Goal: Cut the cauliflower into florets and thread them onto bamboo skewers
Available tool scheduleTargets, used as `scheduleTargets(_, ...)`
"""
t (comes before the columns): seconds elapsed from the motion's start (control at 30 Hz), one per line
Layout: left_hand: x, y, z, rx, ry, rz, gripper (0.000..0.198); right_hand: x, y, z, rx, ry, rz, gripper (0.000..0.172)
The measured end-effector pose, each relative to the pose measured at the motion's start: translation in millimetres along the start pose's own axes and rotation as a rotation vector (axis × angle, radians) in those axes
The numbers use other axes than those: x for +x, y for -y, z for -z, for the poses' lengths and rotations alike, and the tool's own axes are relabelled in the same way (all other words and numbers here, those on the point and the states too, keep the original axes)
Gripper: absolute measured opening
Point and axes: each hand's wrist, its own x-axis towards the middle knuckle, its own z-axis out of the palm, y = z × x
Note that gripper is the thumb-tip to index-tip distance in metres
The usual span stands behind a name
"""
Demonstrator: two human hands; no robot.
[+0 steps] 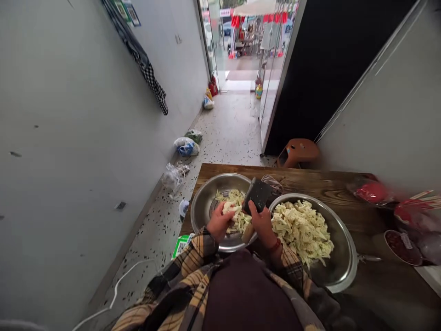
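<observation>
Over the left metal bowl (199, 202), my left hand (219, 222) is closed around a pale piece of cauliflower (231, 209). My right hand (262, 224) grips a cleaver (257, 195) by its wooden handle, its dark, wide blade tilted up between the two bowls. Beneath my hands, cut cauliflower pieces (235, 196) lie in the left bowl. The right metal bowl (347, 257) stands beside it with a large heap of cut cauliflower (303, 227). The lower part of the left bowl is partly hidden by my hands and sleeves.
Both bowls stand on a dark wooden table (330, 186). On its right are a red bundle in plastic (374, 192) and a tub of dark red contents (402, 247). An orange stool (300, 152) stands beyond the table; plastic bags (187, 146) lie along the left wall.
</observation>
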Motion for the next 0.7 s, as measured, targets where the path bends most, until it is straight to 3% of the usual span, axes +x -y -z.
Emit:
scheduleTargets(0.13, -0.7, 3.1, -2.6, -0.078, 0.053, 0.067, 0.046, -7.4, 6.9, 11.2, -0.105, 0.017, 0.187, 0.037)
scheduleTargets(0.3, -4.6, 3.1, -7.9, 0.042, 0.044, -0.105, 0.036, -10.1, 18.6, 15.2, -0.127, 0.104, 0.392, 0.025)
scheduleTargets(0.4, -7.0, 3.6, -7.7, 0.15, 0.035, -0.195, 0.031, 2.4, 8.2, 10.5, -0.015, 0.157, 0.148, 0.025)
scheduleTargets(0.5, -10.0, 2.4, -6.6, 0.182, 0.064, -0.181, 0.036, 18.0, -17.1, 4.5, 0.112, 0.198, -0.119, 0.033)
scheduleTargets(0.6, -11.4, 0.1, -9.1, 0.147, 0.108, -0.13, 0.042, 18.3, -44.2, -3.1, 0.2, 0.3, -0.219, 0.038)
scheduleTargets(0.7, -9.1, 1.4, -19.3, 0.144, 0.167, -0.049, 0.045, -1.7, -61.7, -11.0, 0.283, 0.364, -0.301, 0.032)
